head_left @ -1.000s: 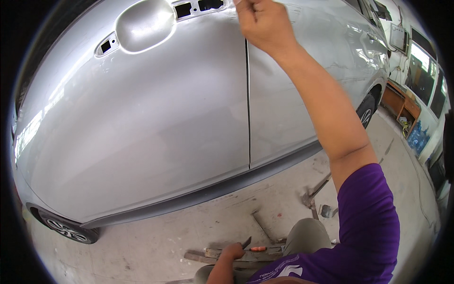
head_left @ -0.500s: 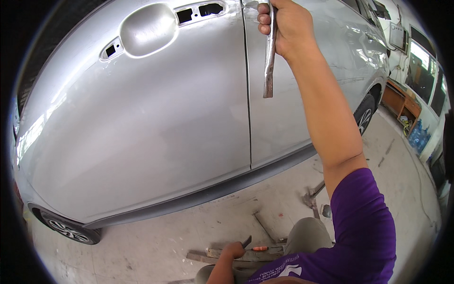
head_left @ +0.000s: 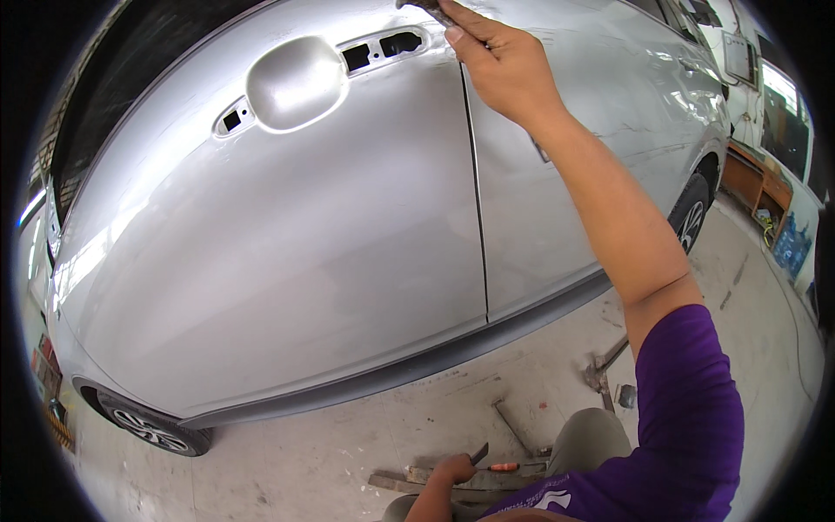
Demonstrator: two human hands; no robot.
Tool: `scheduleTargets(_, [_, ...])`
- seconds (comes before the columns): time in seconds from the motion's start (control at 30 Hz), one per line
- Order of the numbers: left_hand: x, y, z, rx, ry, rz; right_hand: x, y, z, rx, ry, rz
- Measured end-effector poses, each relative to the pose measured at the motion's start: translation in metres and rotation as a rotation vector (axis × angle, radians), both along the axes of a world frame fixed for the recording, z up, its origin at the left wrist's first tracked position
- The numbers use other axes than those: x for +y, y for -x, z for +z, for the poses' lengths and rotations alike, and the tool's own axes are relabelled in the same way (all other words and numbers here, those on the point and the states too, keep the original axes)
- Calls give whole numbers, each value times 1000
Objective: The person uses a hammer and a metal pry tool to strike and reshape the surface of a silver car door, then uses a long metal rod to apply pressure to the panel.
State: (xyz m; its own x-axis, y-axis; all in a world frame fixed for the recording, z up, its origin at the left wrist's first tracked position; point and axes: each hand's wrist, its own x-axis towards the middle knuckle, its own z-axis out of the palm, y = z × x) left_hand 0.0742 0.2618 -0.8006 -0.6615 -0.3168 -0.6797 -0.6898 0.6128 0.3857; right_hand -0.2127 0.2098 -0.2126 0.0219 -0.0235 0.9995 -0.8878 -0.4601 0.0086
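Note:
My right hand (head_left: 509, 74) is raised at the upper edge of the door gap, fingers closed around a metal bar (head_left: 426, 7). The bar's curved upper end points left and is partly cut off by the picture edge; its lower end shows behind my wrist. Whether it touches the silver car door (head_left: 330, 235) I cannot tell. To the left of that hand are the door's handle recess (head_left: 296, 84) and its bare cut-outs. Low down, my left hand (head_left: 454, 470) is closed on a dark flat tool (head_left: 479, 453), whose tip sticks out past the fingers.
On the floor by my knees lie wooden pieces (head_left: 396, 483), an orange-handled tool (head_left: 503, 467), a thin metal rod (head_left: 513, 426) and a hammer-like tool (head_left: 598, 374). A dark sill (head_left: 365, 383) runs below the doors. A wooden cabinet (head_left: 758, 183) stands at the far right.
The metal bar has swung from upright to a slant, its upper end now to the left of my right hand. The whole view has shifted slightly. My left hand keeps its hold.

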Motion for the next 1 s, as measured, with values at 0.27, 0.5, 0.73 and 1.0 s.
scheduleTargets(0.27, [-1, 1, -13, -15, -13, 20, 5, -26, 6, 11, -169, -361])
scheduleTargets(0.5, [2, -2, -17, -25, 0, 11, 2, -21, 3, 50, -46, -295])
scheduleTargets(0.73, [2, 4, 3, -15, 2, 31, 2, -16, 6, 45, -66, -333])
scheduleTargets(1.0, [1, -6, -19, 3, -23, 52, 10, -44, 13, -38, -254, -349])
